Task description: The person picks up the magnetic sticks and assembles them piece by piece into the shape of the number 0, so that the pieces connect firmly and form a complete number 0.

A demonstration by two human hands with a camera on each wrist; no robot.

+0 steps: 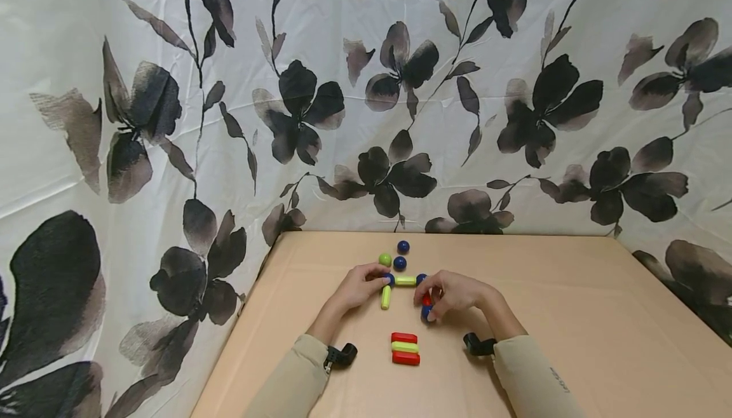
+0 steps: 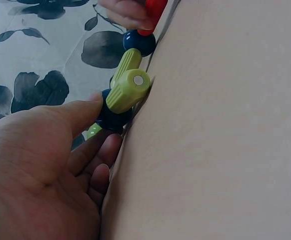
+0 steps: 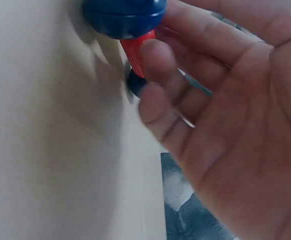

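My left hand point(image 1: 360, 286) pinches a blue ball point(image 2: 113, 116) at the corner of a small magnetic building-toy frame. Two yellow-green rods meet at that ball; one rod point(image 1: 386, 298) points toward the near side, the other point(image 1: 405, 281) runs right to a second blue ball point(image 2: 139, 43). From there a red rod point(image 3: 137, 52) leads to a near blue ball point(image 3: 124, 17). With thumb and fingers, my right hand point(image 1: 457, 292) holds this near ball, its other fingers curled beside the red rod. Those fingers partly hide the rod in the head view.
Beyond the frame lie a green ball point(image 1: 385, 258) and two loose blue balls, one nearer point(image 1: 399, 263) and one farther point(image 1: 403, 247). Closer to me, a red rod point(image 1: 404, 337), a yellow-green rod point(image 1: 405, 347) and another red rod point(image 1: 406, 358) lie side by side. A floral cloth hangs behind the table point(image 1: 572, 316).
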